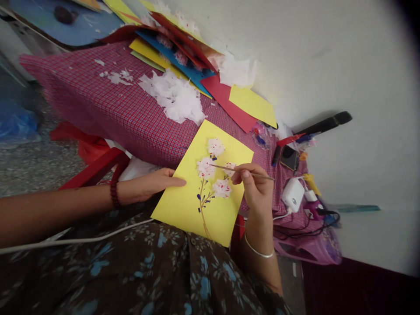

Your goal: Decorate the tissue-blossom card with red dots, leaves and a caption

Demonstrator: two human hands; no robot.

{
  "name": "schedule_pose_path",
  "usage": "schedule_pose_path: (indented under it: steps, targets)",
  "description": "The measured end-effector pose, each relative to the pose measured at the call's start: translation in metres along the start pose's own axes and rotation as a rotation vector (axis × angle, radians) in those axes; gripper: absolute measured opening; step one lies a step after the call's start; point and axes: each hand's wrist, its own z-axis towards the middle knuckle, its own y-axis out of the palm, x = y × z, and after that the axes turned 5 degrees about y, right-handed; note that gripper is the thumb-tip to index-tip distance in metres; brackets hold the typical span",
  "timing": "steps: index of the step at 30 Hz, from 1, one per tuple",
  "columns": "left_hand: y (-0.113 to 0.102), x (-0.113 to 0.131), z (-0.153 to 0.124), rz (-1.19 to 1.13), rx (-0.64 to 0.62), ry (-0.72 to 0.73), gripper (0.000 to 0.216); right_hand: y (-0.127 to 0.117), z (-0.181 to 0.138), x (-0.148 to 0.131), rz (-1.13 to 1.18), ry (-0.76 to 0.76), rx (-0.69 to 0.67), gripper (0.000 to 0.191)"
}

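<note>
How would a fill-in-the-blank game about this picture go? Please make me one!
1. The left hand holds a card coloured ____.
2. The hand holding the thin stick is the person's ____ one.
3. On the card there are ____ fluffy flowers.
4. The heap of torn paper on the checked cloth is ____ in colour.

Missing words: yellow; right; four; white.

That card [183, 201] is bright yellow, its blossoms [205, 169] white flecked with red, its painted stem [202, 214] brown with dark blue leaves [198, 197]. At ten o'clock from it, the tablecloth [114, 98] is finely checked in red, blue and white; at eleven, the paper scraps [173, 96] are plain white; at six, a dark brown shirt [131, 271] shows light-blue flowers.
</note>
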Motion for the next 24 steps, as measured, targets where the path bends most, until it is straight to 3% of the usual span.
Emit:
schedule_pose_path:
  steps: [4,11,17,24]
  targets:
    - [0.0000,-0.0001,0.0000,0.007,0.010,-0.001,0.028,0.0009,0.0002,0.0025,-0.048,0.011,-0.036,0.015]
    - [0.0005,0.0015,-0.0004,0.013,0.006,-0.006,0.026,-0.0004,0.0010,-0.0044,-0.012,0.011,0.083,0.018]
    - [-0.0002,0.0004,-0.0005,-0.001,-0.003,0.006,0.026,-0.0009,0.0027,0.0045,-0.079,0.047,0.015,0.021]
    - [0.0004,0.0011,-0.0006,0.006,0.011,-0.009,0.029,-0.0049,0.0033,-0.0050,-0.005,-0.025,0.123,0.015]
